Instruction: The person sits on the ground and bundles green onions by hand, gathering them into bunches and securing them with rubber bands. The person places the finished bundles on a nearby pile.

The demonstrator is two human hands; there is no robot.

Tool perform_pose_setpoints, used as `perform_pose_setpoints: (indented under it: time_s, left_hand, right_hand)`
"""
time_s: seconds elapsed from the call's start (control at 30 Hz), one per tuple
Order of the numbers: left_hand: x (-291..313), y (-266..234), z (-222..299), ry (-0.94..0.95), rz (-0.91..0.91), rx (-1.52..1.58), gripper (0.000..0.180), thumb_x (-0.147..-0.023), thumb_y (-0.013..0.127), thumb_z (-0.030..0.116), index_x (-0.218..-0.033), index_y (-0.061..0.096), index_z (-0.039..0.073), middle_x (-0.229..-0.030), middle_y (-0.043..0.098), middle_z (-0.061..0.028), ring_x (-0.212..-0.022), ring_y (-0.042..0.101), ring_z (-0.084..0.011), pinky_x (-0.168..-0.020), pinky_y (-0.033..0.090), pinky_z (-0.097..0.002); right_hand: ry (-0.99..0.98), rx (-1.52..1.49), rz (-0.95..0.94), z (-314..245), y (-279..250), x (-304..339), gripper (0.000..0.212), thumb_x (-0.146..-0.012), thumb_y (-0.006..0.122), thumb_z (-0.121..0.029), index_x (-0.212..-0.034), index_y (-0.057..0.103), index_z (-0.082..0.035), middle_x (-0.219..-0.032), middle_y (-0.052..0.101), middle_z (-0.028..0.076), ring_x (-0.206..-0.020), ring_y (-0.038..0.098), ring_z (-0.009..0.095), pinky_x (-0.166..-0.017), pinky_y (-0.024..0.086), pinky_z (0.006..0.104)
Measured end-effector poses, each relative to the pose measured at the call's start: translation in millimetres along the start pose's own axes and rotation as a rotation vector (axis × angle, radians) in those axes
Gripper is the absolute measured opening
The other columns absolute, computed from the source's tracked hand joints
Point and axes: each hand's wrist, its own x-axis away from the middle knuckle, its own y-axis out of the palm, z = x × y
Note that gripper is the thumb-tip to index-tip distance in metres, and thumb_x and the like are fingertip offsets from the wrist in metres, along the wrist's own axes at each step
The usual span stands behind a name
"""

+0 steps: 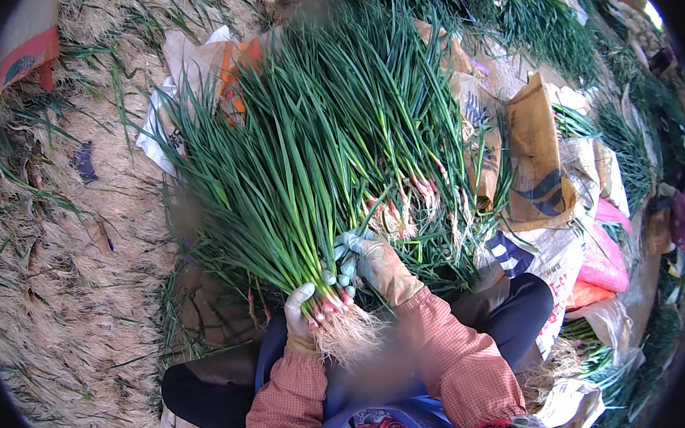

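Observation:
My left hand, in a pale work glove, is closed round the lower left of a bunch of green garlic. The bunch has long green leaves, pinkish stem bases and a shaggy tuft of pale roots hanging toward my lap. On the bunch's right side, my right hand wears a glove with bluish-green fingers. Those fingers are curled against the stems just above the bulbs. A larger heap of green garlic lies beyond, its leaves mixing with the bunch.
Pale roots and plant scraps cover the ground at left. Woven sacks lie crumpled to my right, beside a tan folded bag and a pink bag. More green garlic is heaped at far right. My legs are folded around the work.

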Motion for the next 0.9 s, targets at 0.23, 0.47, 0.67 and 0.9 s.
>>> perform_pose_setpoints:
  time_s: [0.23,0.47,0.67,0.9]
  left_hand:
    - [0,11,1,-0.080,0.068,0.004,0.040,-0.086,0.049,0.027,-0.106,0.056,-0.006,-0.104,0.058,-0.0251,-0.092,0.059,-0.0341,-0.087,0.046,-0.0432]
    - [-3,1,-4,-0.131,0.158,-0.049,0.039,-0.083,0.052,0.024,-0.106,0.056,-0.006,-0.096,0.060,-0.0252,-0.085,0.061,-0.0342,-0.083,0.049,-0.0441]
    - [-9,-9,-13,-0.097,0.233,0.027,0.036,-0.082,0.054,0.018,-0.108,0.055,-0.007,-0.108,0.057,-0.0258,-0.101,0.056,-0.0329,-0.085,0.050,-0.0421]
    - [-14,13,-20,-0.068,0.362,-0.156,0.037,-0.084,0.052,0.015,-0.113,0.056,-0.007,-0.080,0.061,-0.0216,-0.063,0.057,-0.0239,-0.057,0.050,-0.0315]
  right_hand:
    - [-0.397,1.228,0.188,-7,4,-10,0.049,-0.081,0.070,-0.030,-0.111,0.050,0.003,-0.080,0.064,0.023,-0.074,0.065,0.036,-0.068,0.050,0.0439]
    - [-0.276,1.367,0.144,-19,7,-26,0.032,-0.079,0.065,-0.022,-0.100,0.058,0.002,-0.088,0.064,0.028,-0.089,0.063,0.042,-0.078,0.050,0.0435]
    - [-0.309,0.393,0.206,20,-24,-16,0.013,-0.089,0.063,-0.013,-0.095,0.061,-0.001,-0.068,0.062,0.003,-0.051,0.052,0.009,-0.043,0.041,0.0222]
    - [-0.274,0.457,0.166,2,-6,-8,0.017,-0.089,0.065,-0.016,-0.098,0.059,-0.003,-0.078,0.060,0.002,-0.058,0.050,0.009,-0.052,0.046,0.0251]
